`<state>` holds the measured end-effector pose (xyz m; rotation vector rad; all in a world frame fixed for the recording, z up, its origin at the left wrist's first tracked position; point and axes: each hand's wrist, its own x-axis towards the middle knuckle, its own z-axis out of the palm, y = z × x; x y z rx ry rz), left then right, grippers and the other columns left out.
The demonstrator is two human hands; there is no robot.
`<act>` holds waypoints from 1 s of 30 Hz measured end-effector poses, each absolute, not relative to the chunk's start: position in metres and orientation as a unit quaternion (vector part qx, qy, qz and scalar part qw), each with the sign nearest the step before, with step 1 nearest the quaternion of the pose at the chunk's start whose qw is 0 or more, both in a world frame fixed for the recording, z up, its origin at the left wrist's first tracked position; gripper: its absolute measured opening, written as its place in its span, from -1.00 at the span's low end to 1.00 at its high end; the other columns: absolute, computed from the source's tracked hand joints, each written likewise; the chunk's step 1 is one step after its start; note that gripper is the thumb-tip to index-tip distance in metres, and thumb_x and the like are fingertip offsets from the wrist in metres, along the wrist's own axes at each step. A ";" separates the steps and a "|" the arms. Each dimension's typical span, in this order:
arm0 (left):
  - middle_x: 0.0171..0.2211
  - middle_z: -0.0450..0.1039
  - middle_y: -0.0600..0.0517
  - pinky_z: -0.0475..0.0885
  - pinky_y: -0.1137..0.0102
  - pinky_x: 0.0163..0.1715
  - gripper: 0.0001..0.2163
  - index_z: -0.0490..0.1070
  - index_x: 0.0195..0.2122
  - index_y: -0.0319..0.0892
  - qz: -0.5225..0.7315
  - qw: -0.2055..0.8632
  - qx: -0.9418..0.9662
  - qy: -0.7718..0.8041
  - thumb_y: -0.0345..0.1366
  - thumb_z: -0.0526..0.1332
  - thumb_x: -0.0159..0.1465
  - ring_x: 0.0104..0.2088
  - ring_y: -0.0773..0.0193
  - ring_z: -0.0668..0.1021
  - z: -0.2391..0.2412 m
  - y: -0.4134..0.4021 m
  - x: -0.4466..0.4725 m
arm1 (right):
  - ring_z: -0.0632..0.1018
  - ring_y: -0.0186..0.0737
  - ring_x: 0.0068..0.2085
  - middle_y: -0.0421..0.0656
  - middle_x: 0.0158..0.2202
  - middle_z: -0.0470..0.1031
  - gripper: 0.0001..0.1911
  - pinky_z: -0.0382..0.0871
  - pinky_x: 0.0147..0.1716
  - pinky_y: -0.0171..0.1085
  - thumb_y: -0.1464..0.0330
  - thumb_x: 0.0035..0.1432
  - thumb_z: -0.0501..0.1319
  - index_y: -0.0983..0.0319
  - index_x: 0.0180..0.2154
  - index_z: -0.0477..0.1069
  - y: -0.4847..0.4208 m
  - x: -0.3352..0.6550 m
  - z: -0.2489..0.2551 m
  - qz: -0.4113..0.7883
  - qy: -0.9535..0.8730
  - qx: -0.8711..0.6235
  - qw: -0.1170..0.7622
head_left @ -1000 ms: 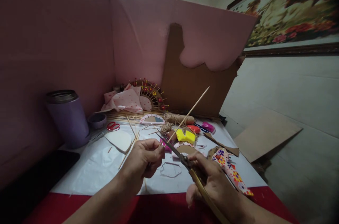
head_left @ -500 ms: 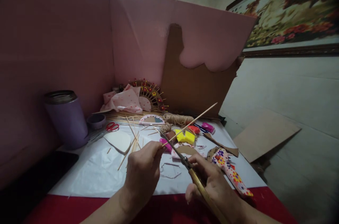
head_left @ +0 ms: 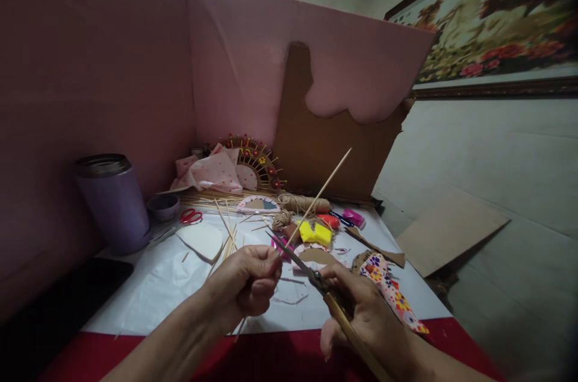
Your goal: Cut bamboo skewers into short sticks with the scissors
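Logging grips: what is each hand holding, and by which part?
Left hand: a wooden stick, pinched near its lower end. Right hand: scissors, by the handles.

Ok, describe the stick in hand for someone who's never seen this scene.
Find the big brown cardboard cutout at the back. Below it, the left hand holds the wooden stick, near the scissors. It alone slants upward in the air; the loose sticks nearby lie on the table.

Table (head_left: 139,303) is showing white, red running along its near edge. Skewer (head_left: 321,194) is showing tan; scissors (head_left: 317,277) are showing grey blades, golden-brown handles. Left-edge cup (head_left: 115,207) is showing purple; near-right-corner strip (head_left: 392,294) is bearing multicoloured flowers on pink.
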<state>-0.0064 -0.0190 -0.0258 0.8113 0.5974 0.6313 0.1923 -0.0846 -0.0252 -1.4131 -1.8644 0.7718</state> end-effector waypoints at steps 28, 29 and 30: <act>-0.67 0.15 0.15 0.11 0.51 -0.60 -0.74 0.31 -0.61 -0.20 0.495 0.305 0.703 0.410 -0.25 0.12 0.21 -0.60 0.43 0.20 -0.018 -0.027 -0.010 | 0.43 -0.20 -0.33 -0.08 -0.40 0.43 -0.78 0.28 -0.33 -0.24 0.41 0.19 0.05 0.26 -0.39 0.45 -0.055 0.144 -0.010 -0.209 -0.800 -0.450 0.337; -0.67 0.16 0.15 0.12 0.51 -0.59 -0.75 0.32 -0.59 -0.19 0.486 0.260 0.726 0.410 -0.27 0.12 0.21 -0.61 0.43 0.21 -0.018 -0.029 -0.010 | 0.43 -0.17 -0.26 -0.07 -0.34 0.46 -0.80 0.29 -0.24 -0.21 0.43 0.18 0.07 0.27 -0.34 0.46 -0.056 0.148 -0.003 -0.251 -0.783 -0.417 0.387; -0.67 0.19 0.14 0.13 0.51 -0.58 -0.77 0.34 -0.58 -0.19 0.478 0.216 0.748 0.407 -0.29 0.12 0.21 -0.62 0.43 0.24 -0.018 -0.030 -0.010 | 0.41 -0.11 -0.14 -0.06 -0.24 0.48 -0.82 0.25 -0.11 -0.13 0.43 0.18 0.09 0.26 -0.26 0.46 -0.057 0.152 0.004 -0.273 -0.777 -0.403 0.398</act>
